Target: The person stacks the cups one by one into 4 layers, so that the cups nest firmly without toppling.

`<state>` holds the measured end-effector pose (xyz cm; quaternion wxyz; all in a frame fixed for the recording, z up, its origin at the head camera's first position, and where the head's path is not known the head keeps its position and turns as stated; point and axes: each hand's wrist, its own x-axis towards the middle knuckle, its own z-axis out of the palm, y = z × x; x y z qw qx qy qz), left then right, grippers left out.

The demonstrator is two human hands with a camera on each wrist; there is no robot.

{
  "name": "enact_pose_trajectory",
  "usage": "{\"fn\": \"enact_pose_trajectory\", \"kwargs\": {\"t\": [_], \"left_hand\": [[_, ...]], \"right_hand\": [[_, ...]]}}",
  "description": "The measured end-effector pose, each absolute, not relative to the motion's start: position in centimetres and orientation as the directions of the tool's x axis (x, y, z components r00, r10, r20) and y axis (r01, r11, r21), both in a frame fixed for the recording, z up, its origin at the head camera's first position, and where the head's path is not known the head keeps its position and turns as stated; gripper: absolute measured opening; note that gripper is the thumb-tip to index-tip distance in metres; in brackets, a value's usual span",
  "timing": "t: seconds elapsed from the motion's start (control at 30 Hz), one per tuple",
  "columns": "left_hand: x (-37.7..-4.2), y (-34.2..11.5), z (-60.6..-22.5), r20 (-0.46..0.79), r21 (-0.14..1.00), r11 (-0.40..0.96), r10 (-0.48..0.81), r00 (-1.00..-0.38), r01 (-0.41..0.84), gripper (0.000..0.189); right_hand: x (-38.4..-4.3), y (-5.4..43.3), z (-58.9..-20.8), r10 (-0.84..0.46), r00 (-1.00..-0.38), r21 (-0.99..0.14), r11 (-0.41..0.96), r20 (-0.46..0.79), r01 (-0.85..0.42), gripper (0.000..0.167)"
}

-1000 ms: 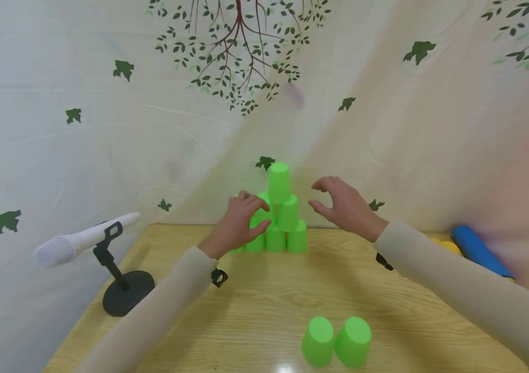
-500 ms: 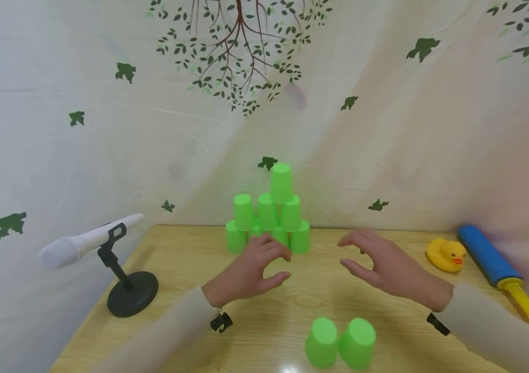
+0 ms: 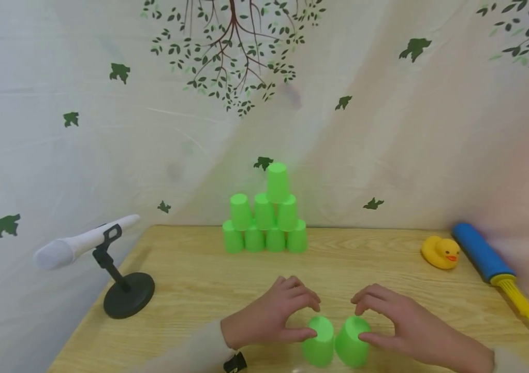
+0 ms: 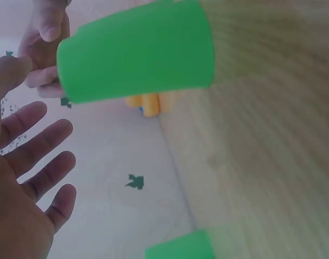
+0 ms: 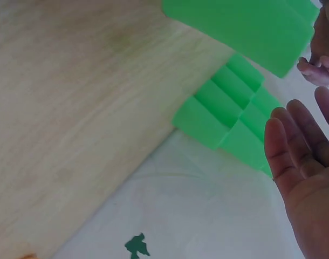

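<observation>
Two green plastic cups stand upside down side by side near the front of the table: a left cup [image 3: 319, 351] and a right cup [image 3: 351, 351]. Over the left one my left hand [image 3: 274, 315] hovers with fingers spread and bent, thumb overlapping the cup in the head view. My right hand [image 3: 413, 324] is at the other cup's right side in a similar pose. Both wrist views show a gap between the palms and the cup [image 4: 137, 54]. Farther back rises a pyramid of upturned green cups [image 3: 264, 212], three in its middle row and one on top, right of centre.
A white microphone [image 3: 78, 246] on a black stand [image 3: 128, 295] is at the table's left edge. On the right lie a yellow rubber duck [image 3: 439, 252] and a blue hand pump [image 3: 485, 251] with a yellow end. A leaf-patterned cloth [image 3: 199, 140] hangs behind the table [image 3: 190, 269].
Both hands have left the pyramid and moved back toward me, down to the two front cups. The pyramid and the front cups have not moved. The duck has come into view.
</observation>
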<state>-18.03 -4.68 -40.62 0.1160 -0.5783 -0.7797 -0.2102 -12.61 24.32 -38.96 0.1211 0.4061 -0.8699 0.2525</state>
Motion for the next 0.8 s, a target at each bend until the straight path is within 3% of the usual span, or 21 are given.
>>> {"fn": "enact_pose_trajectory", "kwargs": {"t": [0.23, 0.47, 0.8], "left_hand": [[-17.5, -4.0, -41.8, 0.386, 0.213, 0.218, 0.877, -0.287, 0.953, 0.028], [-17.4, -3.7, -42.2, 0.404, 0.131, 0.202, 0.883, -0.239, 0.971, 0.028], [-17.4, -3.8, -42.3, 0.402, 0.108, 0.210, 0.885, -0.236, 0.972, 0.027]], "right_hand": [[-12.4, 24.4, -40.3, -0.662, -0.643, -0.378, 0.522, 0.386, -0.765, 0.029], [-12.4, 24.6, -40.6, -0.661, -0.641, -0.379, 0.519, 0.391, -0.766, 0.029], [-12.1, 24.7, -40.8, -0.651, -0.665, -0.377, 0.549, 0.365, -0.746, 0.028]]}}
